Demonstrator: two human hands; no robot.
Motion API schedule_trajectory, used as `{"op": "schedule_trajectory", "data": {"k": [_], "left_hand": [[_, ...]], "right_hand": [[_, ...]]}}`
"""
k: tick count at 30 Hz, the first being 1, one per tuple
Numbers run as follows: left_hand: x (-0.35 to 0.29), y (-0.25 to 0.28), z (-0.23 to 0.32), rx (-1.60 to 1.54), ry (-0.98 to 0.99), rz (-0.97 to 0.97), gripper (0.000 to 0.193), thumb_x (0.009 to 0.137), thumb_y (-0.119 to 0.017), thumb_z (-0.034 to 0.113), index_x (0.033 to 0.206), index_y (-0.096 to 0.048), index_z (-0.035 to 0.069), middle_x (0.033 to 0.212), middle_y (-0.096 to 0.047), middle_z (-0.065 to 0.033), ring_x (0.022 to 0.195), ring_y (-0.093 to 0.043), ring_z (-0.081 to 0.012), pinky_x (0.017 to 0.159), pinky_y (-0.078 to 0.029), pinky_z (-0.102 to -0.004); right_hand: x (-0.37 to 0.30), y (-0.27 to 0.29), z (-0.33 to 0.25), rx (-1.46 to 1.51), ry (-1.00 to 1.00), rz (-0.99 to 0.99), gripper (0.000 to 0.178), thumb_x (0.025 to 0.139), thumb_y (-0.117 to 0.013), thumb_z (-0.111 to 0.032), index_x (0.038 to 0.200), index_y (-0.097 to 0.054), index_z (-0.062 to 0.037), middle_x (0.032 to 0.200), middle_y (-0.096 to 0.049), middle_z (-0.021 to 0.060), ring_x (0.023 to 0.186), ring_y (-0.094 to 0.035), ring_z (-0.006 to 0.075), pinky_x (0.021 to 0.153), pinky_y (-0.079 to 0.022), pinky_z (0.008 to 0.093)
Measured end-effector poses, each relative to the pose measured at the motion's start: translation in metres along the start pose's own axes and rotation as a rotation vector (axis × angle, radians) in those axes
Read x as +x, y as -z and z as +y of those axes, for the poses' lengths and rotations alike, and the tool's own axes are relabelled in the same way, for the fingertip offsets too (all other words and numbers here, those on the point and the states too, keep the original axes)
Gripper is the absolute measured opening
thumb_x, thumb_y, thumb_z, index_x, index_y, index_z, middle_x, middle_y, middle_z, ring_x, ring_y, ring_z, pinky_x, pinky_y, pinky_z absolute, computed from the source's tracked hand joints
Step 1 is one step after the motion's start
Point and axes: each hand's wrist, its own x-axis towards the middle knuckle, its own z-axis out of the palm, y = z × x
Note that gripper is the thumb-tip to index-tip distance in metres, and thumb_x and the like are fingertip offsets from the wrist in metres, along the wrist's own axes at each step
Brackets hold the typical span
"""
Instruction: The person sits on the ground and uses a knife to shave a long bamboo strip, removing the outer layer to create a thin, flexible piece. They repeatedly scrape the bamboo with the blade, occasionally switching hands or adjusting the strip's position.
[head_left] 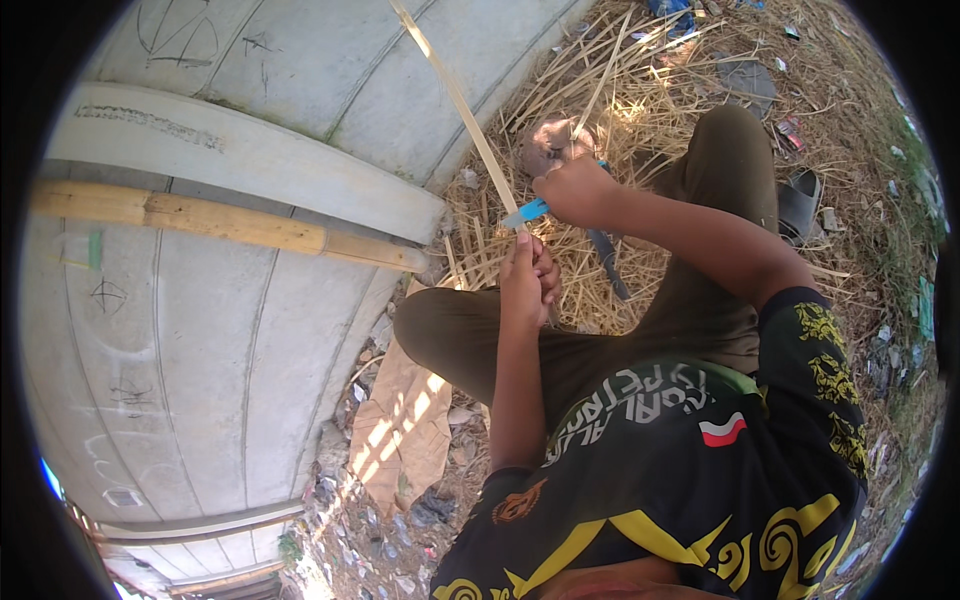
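Observation:
My left hand point(528, 272) is closed round the lower end of a long, pale bamboo strip point(462, 108). The strip slants up and to the left, past the top of the view. Just above that hand, my right hand point(580, 192) grips a blue cutter knife point(527, 213), whose front end lies across the strip. Its blade is too small to make out clearly. Below the right hand, a dark, flat blade point(608, 265) rests on the shavings between my legs. A rounded brown stone point(556, 143) sits just beyond the right hand.
Thin bamboo shavings point(585, 85) cover the ground ahead. A concrete panel wall point(210, 350) stands at the left, with a bamboo pole point(230, 226) along it. Flattened cardboard point(400, 430) lies beside my left knee. A dark sandal point(800, 207) is beyond my right knee.

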Motion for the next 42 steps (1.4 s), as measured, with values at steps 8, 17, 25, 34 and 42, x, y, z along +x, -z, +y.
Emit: {"op": "schedule_trajectory", "data": {"k": [8,17,25,34,42], "left_hand": [[-0.003,-0.008,0.005,-0.029,0.056,-0.027,0.035,0.111,-0.04,0.041,0.089,-0.042,0.013,0.062,-0.028,0.0048,0.045,-0.023,-0.0057,0.035,-0.021,-0.0222],[-0.004,-0.007,0.008,-0.046,0.074,-0.019,0.035,0.111,-0.039,0.04,0.088,-0.041,0.013,0.061,-0.027,0.005,0.045,-0.022,-0.0053,0.035,-0.019,-0.0228],[-0.008,-0.012,0.005,0.0,0.082,-0.01,0.034,0.11,-0.041,0.039,0.088,-0.042,0.014,0.061,-0.026,0.0062,0.045,-0.021,-0.0046,0.036,-0.017,-0.0219],[-0.041,-0.031,-0.011,0.032,0.21,-0.03,0.033,0.11,-0.041,0.038,0.088,-0.042,0.014,0.06,-0.027,0.006,0.044,-0.021,-0.004,0.035,-0.017,-0.0221],[-0.107,-0.033,-0.003,0.194,0.361,-0.054,0.034,0.111,-0.04,0.038,0.088,-0.042,0.013,0.063,-0.03,0.0065,0.046,-0.027,-0.0034,0.04,-0.023,-0.0217]], "right_hand": [[0.008,-0.006,0.01,-0.054,-0.079,0.097,0.01,0.078,-0.069,-0.017,0.07,-0.068,-0.01,0.065,-0.069,0.0081,0.061,-0.071,0.0259,0.05,-0.053,0.0385],[0.018,-0.003,0.012,-0.096,-0.118,0.095,0.009,0.075,-0.07,-0.016,0.068,-0.07,-0.0107,0.065,-0.07,0.008,0.059,-0.071,0.0253,0.049,-0.053,0.0387],[0.016,0.005,0.018,-0.125,-0.148,0.118,0.01,0.074,-0.071,-0.018,0.067,-0.071,-0.0108,0.066,-0.07,0.0088,0.06,-0.07,0.0239,0.05,-0.053,0.0365],[0.025,0.025,0.064,-0.107,-0.49,0.006,0.011,0.078,-0.069,-0.019,0.073,-0.074,-0.0104,0.075,-0.073,0.009,0.077,-0.075,0.0262,0.06,-0.058,0.0387],[0.026,0.037,0.102,-0.077,-0.813,-0.014,0.015,0.09,-0.065,-0.015,0.093,-0.077,-0.0075,0.09,-0.077,0.0115,0.082,-0.076,0.03,0.065,-0.059,0.0411]]}}
